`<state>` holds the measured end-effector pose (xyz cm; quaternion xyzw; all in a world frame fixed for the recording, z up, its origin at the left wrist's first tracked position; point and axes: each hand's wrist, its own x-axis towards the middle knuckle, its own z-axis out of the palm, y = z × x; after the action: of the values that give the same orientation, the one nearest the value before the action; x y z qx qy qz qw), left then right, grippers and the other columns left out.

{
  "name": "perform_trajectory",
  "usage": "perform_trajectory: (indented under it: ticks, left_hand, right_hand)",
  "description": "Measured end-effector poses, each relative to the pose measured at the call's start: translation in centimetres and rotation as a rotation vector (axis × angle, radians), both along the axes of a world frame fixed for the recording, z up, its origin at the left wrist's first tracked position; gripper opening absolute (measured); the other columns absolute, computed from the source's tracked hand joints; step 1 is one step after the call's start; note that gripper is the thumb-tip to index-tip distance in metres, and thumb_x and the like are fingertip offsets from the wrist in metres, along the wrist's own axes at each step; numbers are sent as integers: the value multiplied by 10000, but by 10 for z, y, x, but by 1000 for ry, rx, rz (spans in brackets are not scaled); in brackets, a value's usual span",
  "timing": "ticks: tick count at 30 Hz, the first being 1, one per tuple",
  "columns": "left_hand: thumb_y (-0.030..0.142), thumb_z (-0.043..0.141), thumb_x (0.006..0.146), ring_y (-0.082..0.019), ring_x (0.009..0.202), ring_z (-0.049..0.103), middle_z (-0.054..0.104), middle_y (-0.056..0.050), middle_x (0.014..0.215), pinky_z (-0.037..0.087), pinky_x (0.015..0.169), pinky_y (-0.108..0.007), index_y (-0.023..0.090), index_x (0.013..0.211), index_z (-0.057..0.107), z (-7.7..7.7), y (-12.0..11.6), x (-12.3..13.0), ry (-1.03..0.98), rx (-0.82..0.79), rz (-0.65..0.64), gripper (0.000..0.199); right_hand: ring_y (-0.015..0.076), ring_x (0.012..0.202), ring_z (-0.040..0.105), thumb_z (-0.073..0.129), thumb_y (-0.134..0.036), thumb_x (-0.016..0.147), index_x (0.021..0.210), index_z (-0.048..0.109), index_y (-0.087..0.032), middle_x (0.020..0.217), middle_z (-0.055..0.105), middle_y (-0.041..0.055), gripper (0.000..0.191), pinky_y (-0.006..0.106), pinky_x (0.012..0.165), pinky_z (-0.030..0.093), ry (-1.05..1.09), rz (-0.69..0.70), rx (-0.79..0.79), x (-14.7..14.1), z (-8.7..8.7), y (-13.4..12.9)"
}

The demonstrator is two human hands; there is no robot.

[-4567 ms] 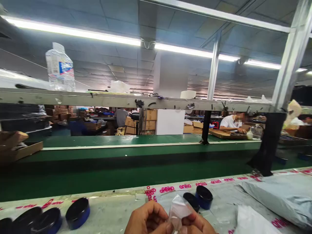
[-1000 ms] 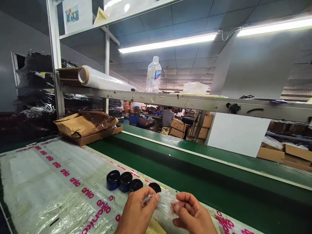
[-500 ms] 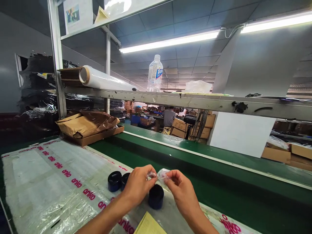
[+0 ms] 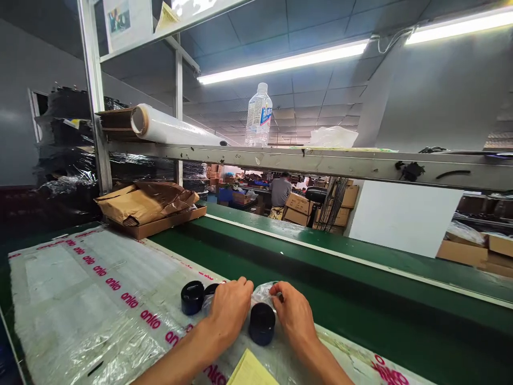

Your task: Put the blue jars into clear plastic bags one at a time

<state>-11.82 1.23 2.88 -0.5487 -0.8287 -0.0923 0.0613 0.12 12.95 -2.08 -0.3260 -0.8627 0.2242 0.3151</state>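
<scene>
A small clear plastic bag [image 4: 263, 292] stretches between my two hands, just behind a dark round cap-like piece [image 4: 262, 324]. My right hand [image 4: 295, 313] pinches the bag's right side between thumb and fingers. On the other side, my left hand [image 4: 232, 306] has its fingers closed at the bag's left side; its fingertips are partly hidden by the back of the hand. Left of that hand stands another dark round piece [image 4: 192, 298], and a third [image 4: 211, 289] is partly covered by the hand and a bit of clear film. Yellow paper [image 4: 251, 370] lies at the near edge.
Plastic sheeting with pink lettering [image 4: 116, 283] covers the work surface beside a green belt [image 4: 360, 299]. A cardboard tray [image 4: 172, 222] holds brown paper packaging. Above runs a metal shelf [image 4: 248, 155] with a bottle [image 4: 259, 117] and a film roll [image 4: 172, 125]. A person sits in the background.
My hands have moved slightly apart and lower, and the bag is spread wider behind the dark round piece. The view has shifted a little.
</scene>
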Motion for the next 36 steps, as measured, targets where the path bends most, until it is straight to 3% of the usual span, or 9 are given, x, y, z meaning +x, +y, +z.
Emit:
perform_trajectory:
  ticks: [12, 17, 25, 36]
  left_hand:
    - [23, 498, 898, -248, 956, 707, 727, -83, 1006, 512, 753, -301, 190, 962, 709, -1, -19, 9, 118, -68, -111, 277]
    - [2, 534, 894, -249, 958, 692, 718, -53, 1027, 534, 745, -314, 186, 960, 692, -18, -25, 5, 189, -48, -173, 252]
    - [63, 642, 909, -270, 930, 653, 701, -43, 1061, 537, 724, -370, 193, 928, 649, -53, -27, -9, 372, 7, -346, 131]
    - [157, 674, 914, -240, 849, 602, 708, -39, 943, 411, 694, -363, 194, 855, 648, -66, -29, -9, 587, 107, -451, 74]
  right_hand:
    - [229, 732, 683, 574, -111, 855, 839, 708, -235, 778, 742, 11, 183, 285, 641, 390, -101, 28, 40, 29, 1, -11]
    - [212, 752, 682, 559, -40, 838, 832, 694, -228, 821, 740, 7, 232, 277, 658, 390, -162, 75, 140, 39, -1, -22]
    - [195, 869, 687, 670, 58, 732, 850, 696, -250, 898, 733, -35, 331, 257, 722, 443, -231, 171, 383, 41, -27, -17]
    - [277, 874, 700, 744, 0, 781, 868, 719, -196, 948, 755, 50, 216, 310, 632, 503, -384, 236, 612, 37, -32, -16]
